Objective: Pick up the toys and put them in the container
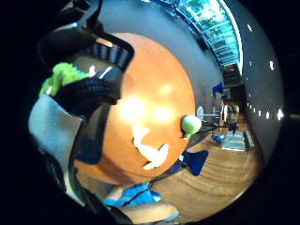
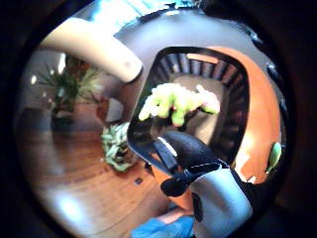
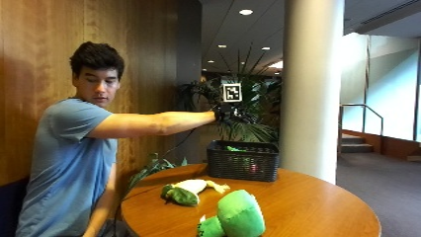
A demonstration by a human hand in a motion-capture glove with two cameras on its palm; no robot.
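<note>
Right hand (image 3: 227, 112): raised above the black slatted basket (image 3: 242, 160), grip not discernible | Lime-green fuzzy toy (image 2: 176, 101): inside the basket, beneath the palm | Green-and-white plush duck (image 3: 188, 191): lying mid-counter | Round green plush (image 3: 235, 216): at near counter (image 3: 315, 207) edge | Basket: far side; open wood to its right.

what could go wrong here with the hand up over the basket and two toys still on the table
The gloved right hand is raised well above the black slatted basket, with a bright green plush toy below the palm. Whether the fingers hold it cannot be told; released from this height, it might bounce off the rim.

The round green plush toy lies near the edge of the round wooden table and may get nudged off.
</note>
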